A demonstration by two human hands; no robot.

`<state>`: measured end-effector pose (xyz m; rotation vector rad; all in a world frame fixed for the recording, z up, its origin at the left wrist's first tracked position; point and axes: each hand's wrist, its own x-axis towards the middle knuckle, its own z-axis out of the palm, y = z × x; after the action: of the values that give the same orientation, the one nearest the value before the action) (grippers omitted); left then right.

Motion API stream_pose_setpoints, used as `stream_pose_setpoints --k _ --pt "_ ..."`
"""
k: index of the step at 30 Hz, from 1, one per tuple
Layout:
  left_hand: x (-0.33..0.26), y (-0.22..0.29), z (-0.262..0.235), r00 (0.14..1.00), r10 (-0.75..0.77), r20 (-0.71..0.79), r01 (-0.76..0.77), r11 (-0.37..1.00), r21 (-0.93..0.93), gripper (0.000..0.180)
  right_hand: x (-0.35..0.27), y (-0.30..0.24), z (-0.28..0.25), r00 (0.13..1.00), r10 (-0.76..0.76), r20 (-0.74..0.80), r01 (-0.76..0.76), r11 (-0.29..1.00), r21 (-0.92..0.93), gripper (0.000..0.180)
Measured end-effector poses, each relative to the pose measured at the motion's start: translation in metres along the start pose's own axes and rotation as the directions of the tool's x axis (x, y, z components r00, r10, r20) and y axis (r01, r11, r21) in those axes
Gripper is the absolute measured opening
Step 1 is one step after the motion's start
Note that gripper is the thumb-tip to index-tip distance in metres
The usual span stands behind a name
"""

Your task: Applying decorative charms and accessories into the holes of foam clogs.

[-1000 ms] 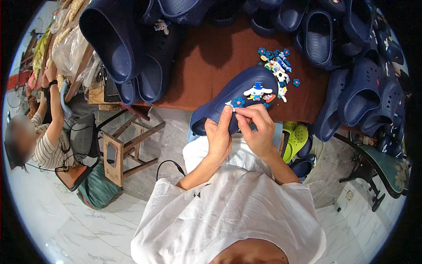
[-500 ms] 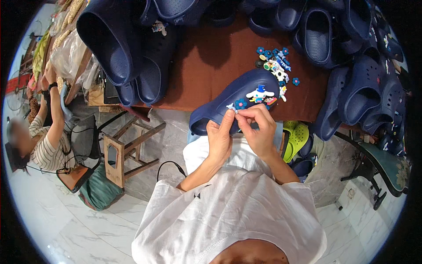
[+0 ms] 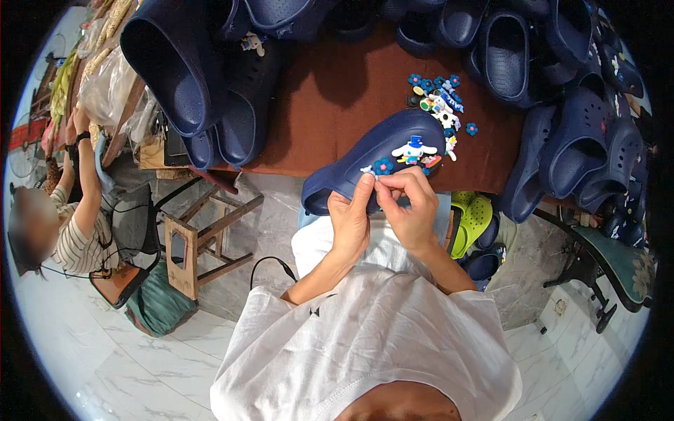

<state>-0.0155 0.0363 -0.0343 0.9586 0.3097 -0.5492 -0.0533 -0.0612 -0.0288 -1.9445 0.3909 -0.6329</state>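
A navy clog lies at the table's near edge, its open heel toward the lower left. On its upper are a white dog-like charm with a blue hat and a blue flower charm. My left hand and my right hand meet at the clog's near side, both closed. Their thumbs and fingertips pinch a small whitish shoe charm, mostly covered by the fingers. Beyond the clog's toe lies a loose pile of charms, blue flowers and white figures among them.
Navy clogs stand at left, with more clogs along the back and right of the brown-covered table. Lime-green clogs sit below the table at right. A wooden stool and another person are at left.
My hands stay at the same spot on the clog, with only slight finger movement. The other person's head at left has shifted a little to the right.
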Motion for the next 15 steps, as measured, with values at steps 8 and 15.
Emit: stream_pose_setpoints --k 8,15 --pt "-0.0016 0.0004 0.0034 0.999 0.044 -0.001 -0.044 0.999 0.026 0.012 -0.0058 0.0040 0.0004 1.000 -0.016 0.007 0.016 1.000 -0.014 0.015" --pt "-0.0002 -0.0022 -0.0032 0.999 -0.034 0.006 0.034 0.999 -0.027 0.012 -0.0077 0.0039 -0.0021 0.998 -0.058 0.037 0.059 0.997 -0.047 0.017"
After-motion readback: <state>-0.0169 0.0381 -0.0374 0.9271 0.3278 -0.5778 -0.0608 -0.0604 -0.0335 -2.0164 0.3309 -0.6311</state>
